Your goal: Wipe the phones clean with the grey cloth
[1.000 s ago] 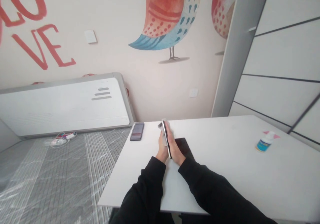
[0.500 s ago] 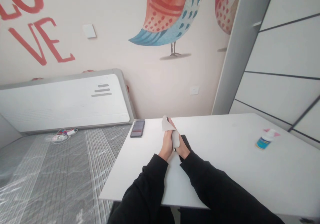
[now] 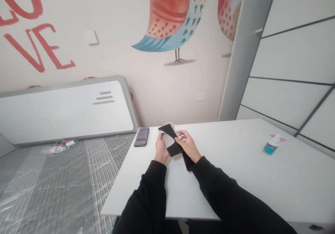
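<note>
My left hand (image 3: 162, 151) is wrapped round the left side of a flat black phone (image 3: 175, 150), holding it up over the table. A pale grey cloth (image 3: 168, 139) lies across part of the phone's face and shows again behind its top end. My right hand (image 3: 189, 145) grips the phone's right edge, thumb and fingers closed on it. Beneath my right wrist a second dark, phone-like slab (image 3: 188, 163) rests on the white table (image 3: 235, 178), partly hidden by the hand and sleeve.
At the table's far left corner lies a blurred dark rectangular item (image 3: 141, 137). A white bottle with a blue label (image 3: 271, 146) and pink top stands to the right. Behind the table is a painted wall (image 3: 162, 87); cables (image 3: 61, 146) lie on the plastic-covered surface at left.
My hands have drawn apart from being clasped round the cloth. The black phone now shows between them, and my right hand has turned to its edge. The view has shifted slightly.
</note>
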`<state>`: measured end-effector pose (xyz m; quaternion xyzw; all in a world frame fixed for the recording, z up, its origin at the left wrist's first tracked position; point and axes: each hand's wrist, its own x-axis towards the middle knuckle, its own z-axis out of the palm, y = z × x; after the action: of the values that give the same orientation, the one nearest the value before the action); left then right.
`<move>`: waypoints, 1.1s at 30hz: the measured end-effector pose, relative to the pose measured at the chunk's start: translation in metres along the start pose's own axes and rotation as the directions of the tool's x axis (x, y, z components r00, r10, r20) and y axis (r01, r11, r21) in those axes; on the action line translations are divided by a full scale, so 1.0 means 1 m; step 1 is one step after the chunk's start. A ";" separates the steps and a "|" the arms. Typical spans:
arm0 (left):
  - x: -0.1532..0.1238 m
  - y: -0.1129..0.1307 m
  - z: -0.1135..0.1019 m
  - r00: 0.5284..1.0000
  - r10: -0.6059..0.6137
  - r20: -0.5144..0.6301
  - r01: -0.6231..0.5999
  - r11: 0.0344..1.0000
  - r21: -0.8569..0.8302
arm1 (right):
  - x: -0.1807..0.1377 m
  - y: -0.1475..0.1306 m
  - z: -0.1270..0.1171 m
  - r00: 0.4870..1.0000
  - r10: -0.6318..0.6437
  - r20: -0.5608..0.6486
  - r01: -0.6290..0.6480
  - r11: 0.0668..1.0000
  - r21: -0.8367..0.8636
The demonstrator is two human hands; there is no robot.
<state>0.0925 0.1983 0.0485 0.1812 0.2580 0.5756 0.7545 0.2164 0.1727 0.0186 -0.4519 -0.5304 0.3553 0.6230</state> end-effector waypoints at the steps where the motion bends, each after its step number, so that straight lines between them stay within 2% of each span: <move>1: 0.000 0.003 0.000 1.000 0.004 0.005 -0.004 1.000 -0.009 | -0.001 0.001 0.000 0.999 0.037 0.012 -0.037 0.999 0.012; 5: -0.004 0.008 0.003 0.999 0.037 0.029 -0.036 0.999 -0.041 | -0.005 -0.002 0.002 0.981 0.153 0.123 -0.167 0.979 0.116; 8: -0.012 0.010 0.003 0.997 0.049 0.059 -0.046 0.998 -0.050 | -0.008 -0.008 0.004 0.948 0.209 0.242 -0.262 0.941 0.215; 11: -0.017 0.013 0.002 0.985 0.123 0.119 -0.115 0.991 -0.074 | -0.009 -0.012 0.004 0.913 0.243 0.327 -0.345 0.889 0.300; 16: -0.016 0.024 -0.002 0.932 0.290 0.215 -0.278 0.957 -0.085 | -0.012 -0.016 0.003 0.882 0.296 0.366 -0.442 0.789 0.428; 22: -0.010 0.037 -0.010 0.879 0.393 0.271 -0.386 0.919 -0.080 | -0.017 -0.029 0.005 0.862 0.294 0.413 -0.495 0.660 0.565; 24: -0.008 0.038 -0.012 0.871 0.401 0.284 -0.378 0.916 -0.134 | -0.017 -0.032 0.006 0.866 0.289 0.409 -0.494 0.629 0.600; 27: -0.006 0.036 -0.014 0.891 0.361 0.274 -0.308 0.926 -0.220 | -0.016 -0.032 0.008 0.870 0.299 0.392 -0.493 0.554 0.671; 30: -0.006 0.035 -0.016 0.915 0.312 0.256 -0.256 0.939 -0.229 | -0.013 -0.029 0.007 0.869 0.326 0.372 -0.491 0.482 0.726; 33: -0.007 0.034 -0.017 0.946 0.244 0.216 -0.200 0.958 -0.205 | -0.012 -0.024 0.006 0.873 0.344 0.346 -0.480 0.477 0.736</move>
<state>0.0544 0.2005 0.0560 0.2079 0.0898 0.6521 0.7235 0.2076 0.1547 0.0376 -0.2067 -0.2316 0.7274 0.6119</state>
